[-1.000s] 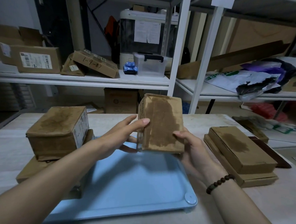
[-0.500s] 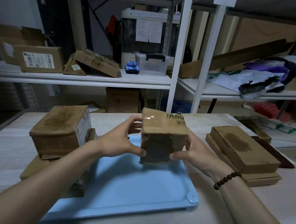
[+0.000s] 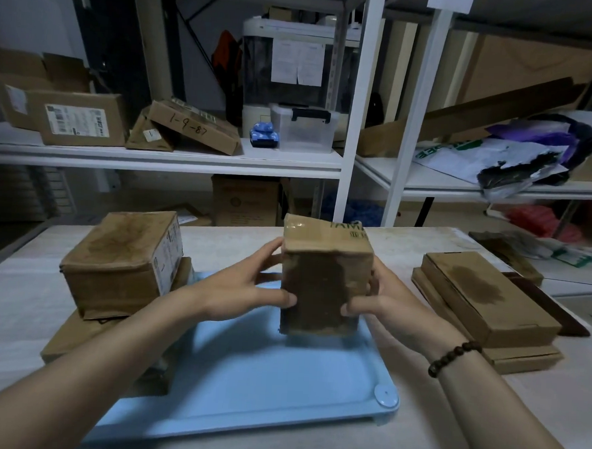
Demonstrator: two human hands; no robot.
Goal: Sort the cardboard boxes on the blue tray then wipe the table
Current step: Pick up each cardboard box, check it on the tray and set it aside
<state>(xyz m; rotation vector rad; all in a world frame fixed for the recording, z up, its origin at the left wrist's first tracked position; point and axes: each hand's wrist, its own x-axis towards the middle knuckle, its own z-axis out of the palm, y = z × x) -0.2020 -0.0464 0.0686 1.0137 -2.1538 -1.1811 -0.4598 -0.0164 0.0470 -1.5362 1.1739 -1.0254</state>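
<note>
Table (image 3: 406, 250) | both hands grip box (image 3: 321, 294) over blue tray (image 3: 262, 387)

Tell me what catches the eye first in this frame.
A stained cardboard box held upright between the left hand and right hand, above the far end of the blue tray. Next, the stacks flanking the tray: a bulky box atop flatter ones on the left, and flat boxes on the right.
</note>
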